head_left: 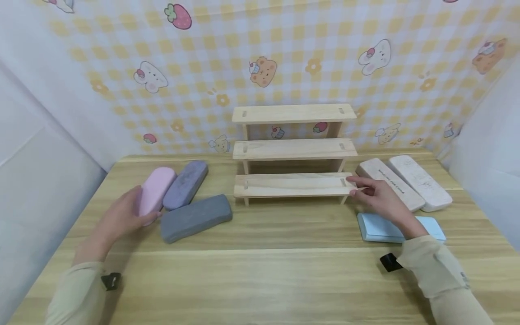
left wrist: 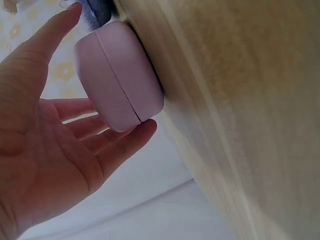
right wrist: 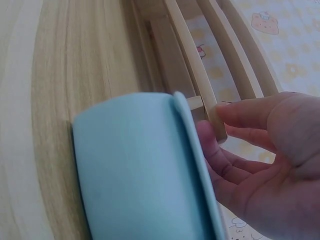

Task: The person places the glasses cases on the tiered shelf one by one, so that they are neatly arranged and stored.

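Observation:
My left hand (head_left: 119,216) is beside a pink glasses case (head_left: 157,189). In the left wrist view its fingers lie along one side of the pink case (left wrist: 117,75), while the thumb stretches out apart from them. A three-tier wooden display stand (head_left: 294,185) stands at the back middle. With thumb and forefinger my right hand (head_left: 382,198) pinches the right end of its lowest shelf (right wrist: 192,55). Below that hand lies a light blue glasses case (head_left: 375,228), partly covered by the wrist; this blue case (right wrist: 132,165) looms large in the right wrist view.
Next to the pink case lie a purple case (head_left: 186,185) and a grey-blue case (head_left: 197,218). At right sit a beige case with lettering (head_left: 390,183) and a whitish case (head_left: 420,183). A patterned cloth (head_left: 195,58) hangs behind the wooden table (head_left: 260,280).

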The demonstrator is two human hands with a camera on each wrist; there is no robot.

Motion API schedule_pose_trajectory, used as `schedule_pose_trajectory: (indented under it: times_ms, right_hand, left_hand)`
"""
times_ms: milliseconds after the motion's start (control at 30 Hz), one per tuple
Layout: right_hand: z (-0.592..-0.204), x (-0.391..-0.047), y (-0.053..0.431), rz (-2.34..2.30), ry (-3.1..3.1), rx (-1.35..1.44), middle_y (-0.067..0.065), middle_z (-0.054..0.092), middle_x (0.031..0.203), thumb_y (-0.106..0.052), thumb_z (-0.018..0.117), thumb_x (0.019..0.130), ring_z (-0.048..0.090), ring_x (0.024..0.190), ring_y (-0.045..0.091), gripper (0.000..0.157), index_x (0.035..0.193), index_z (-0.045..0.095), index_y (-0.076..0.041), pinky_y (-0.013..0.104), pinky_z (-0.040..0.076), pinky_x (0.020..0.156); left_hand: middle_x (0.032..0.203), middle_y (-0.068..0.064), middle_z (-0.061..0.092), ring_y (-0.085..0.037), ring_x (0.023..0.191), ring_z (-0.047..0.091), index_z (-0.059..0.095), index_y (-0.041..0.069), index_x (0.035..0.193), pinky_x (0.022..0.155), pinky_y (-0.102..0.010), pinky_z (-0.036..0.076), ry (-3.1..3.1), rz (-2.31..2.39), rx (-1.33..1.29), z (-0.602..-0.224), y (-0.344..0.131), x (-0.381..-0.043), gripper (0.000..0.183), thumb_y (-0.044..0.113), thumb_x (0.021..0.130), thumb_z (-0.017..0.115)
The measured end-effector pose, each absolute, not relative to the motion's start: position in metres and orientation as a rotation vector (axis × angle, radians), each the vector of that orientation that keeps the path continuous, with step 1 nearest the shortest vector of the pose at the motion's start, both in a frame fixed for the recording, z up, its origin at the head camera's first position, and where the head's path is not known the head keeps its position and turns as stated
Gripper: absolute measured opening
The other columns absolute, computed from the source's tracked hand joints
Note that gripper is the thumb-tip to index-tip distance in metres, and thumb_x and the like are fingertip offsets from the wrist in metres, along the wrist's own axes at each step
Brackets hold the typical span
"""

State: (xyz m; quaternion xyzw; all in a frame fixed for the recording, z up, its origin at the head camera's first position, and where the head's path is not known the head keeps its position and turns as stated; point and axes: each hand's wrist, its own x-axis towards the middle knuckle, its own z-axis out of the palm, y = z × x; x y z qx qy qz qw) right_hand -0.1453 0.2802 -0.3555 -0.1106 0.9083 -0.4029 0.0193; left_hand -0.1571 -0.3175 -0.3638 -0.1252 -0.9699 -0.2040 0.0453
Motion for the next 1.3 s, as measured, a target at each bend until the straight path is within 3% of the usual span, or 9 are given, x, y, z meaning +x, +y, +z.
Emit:
schedule_pose_trajectory:
  times_ms: [133, 200, 367, 433, 600, 933, 1300]
  right_hand:
    - [-0.357, -0.145, 0.278, -1.276, 2.805, -0.333, 0.021, 0.039, 0.14, -0.02, 0.057, 0.094, 0.061, 0.089, 0.016, 0.046, 0.133, 0.048, 0.002, 0.02, 0.047, 0.067]
    - [-0.358, -0.145, 0.278, -1.279, 2.802, -0.324, 0.023, 0.044, 0.135, -0.021, 0.056, 0.095, 0.061, 0.091, 0.02, 0.048, 0.135, 0.045, 0.002, 0.019, 0.047, 0.069]
    - [-0.363, -0.145, 0.279, -1.289, 2.791, -0.305, 0.026, 0.051, 0.119, -0.021, 0.054, 0.096, 0.059, 0.099, 0.035, 0.051, 0.139, 0.039, 0.001, 0.016, 0.045, 0.074]
    - [-0.364, -0.145, 0.279, -1.301, 2.778, -0.299, 0.026, 0.049, 0.123, -0.023, 0.053, 0.096, 0.058, 0.102, 0.036, 0.052, 0.141, 0.038, -0.001, 0.015, 0.043, 0.076]
    - [-0.366, -0.145, 0.281, -1.387, 2.694, -0.252, 0.022, 0.043, 0.137, -0.028, 0.054, 0.095, 0.058, 0.105, 0.028, 0.056, 0.143, 0.036, -0.007, 0.013, 0.041, 0.079]
    - [-0.37, -0.147, 0.284, -1.555, 2.579, -0.222, 0.027, 0.052, 0.124, -0.024, 0.056, 0.094, 0.061, 0.096, 0.011, 0.057, 0.144, 0.035, -0.006, 0.015, 0.045, 0.078]
    - [-0.372, -0.149, 0.285, -1.516, 2.586, -0.185, 0.023, 0.054, 0.124, -0.03, 0.057, 0.093, 0.061, 0.098, 0.015, 0.059, 0.144, 0.035, -0.01, 0.016, 0.045, 0.078]
  left_hand:
    - [0.104, -0.038, 0.051, -0.042, 0.083, 0.053, 0.037, -0.019, 0.124, 0.069, -0.051, 0.044, -3.006, -0.589, -0.337, -0.364, -0.317, -0.156, 0.083, 0.033, 0.074, 0.077]
    - [0.11, -0.044, 0.047, -0.047, 0.089, 0.052, 0.032, -0.023, 0.127, 0.074, -0.056, 0.043, -3.028, -0.578, -0.317, -0.363, -0.316, -0.155, 0.087, 0.032, 0.076, 0.076]
    - [0.109, -0.045, 0.047, -0.05, 0.091, 0.052, 0.032, -0.025, 0.125, 0.076, -0.058, 0.042, -3.044, -0.589, -0.288, -0.362, -0.315, -0.154, 0.086, 0.031, 0.077, 0.074]
    - [0.109, -0.046, 0.046, -0.051, 0.092, 0.052, 0.031, -0.026, 0.126, 0.077, -0.059, 0.042, -3.054, -0.603, -0.274, -0.361, -0.314, -0.154, 0.087, 0.031, 0.077, 0.074]
    - [0.111, -0.047, 0.043, -0.053, 0.094, 0.05, 0.027, -0.026, 0.128, 0.079, -0.06, 0.041, -3.094, -0.63, -0.232, -0.361, -0.316, -0.153, 0.089, 0.032, 0.078, 0.073]
    - [0.085, -0.034, 0.057, -0.037, 0.072, 0.056, 0.044, -0.024, 0.108, 0.065, -0.05, 0.046, -3.061, -0.617, -0.202, -0.362, -0.316, -0.155, 0.071, 0.03, 0.075, 0.075]
    - [0.096, -0.041, 0.054, -0.043, 0.08, 0.056, 0.042, -0.026, 0.115, 0.071, -0.054, 0.046, -3.065, -0.657, -0.123, -0.359, -0.319, -0.15, 0.075, 0.03, 0.076, 0.073]
